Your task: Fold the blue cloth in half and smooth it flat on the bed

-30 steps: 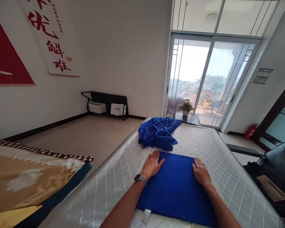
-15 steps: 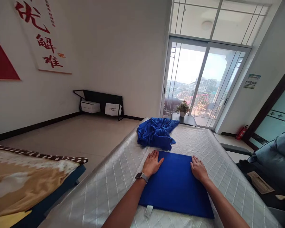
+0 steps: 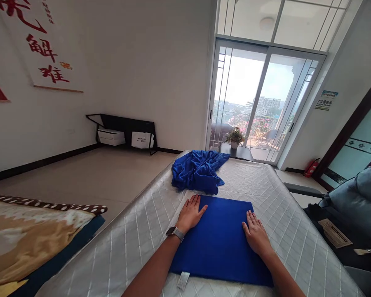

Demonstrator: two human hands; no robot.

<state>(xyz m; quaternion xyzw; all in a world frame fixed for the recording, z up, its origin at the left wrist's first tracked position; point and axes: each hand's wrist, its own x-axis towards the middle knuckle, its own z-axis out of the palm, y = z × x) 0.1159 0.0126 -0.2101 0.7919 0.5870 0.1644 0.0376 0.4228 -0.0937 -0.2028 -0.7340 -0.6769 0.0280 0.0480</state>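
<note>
One flat rectangular blue cloth (image 3: 221, 245): is lying on the silver diamond-quilted covering (image 3: 136, 239).
Left hand (image 3: 188, 213): is resting at its left edge, fingers straight, thumb spread, gripping nothing.
Right hand (image 3: 257, 232): is resting at its right edge, fingers straight, gripping nothing.
Covering: is also bearing a crumpled blue cloth (image 3: 199, 171) just beyond.
Grey-framed glass doors (image 3: 257, 99): are standing behind a leafy plant in a white pot (image 3: 234, 144); a black metal shelf (image 3: 126, 123) is standing by the pale wall (image 3: 157, 62).

Smooth, matt folded cloth (image 3: 218, 243) and glossy quilted cover (image 3: 132, 239)
</note>
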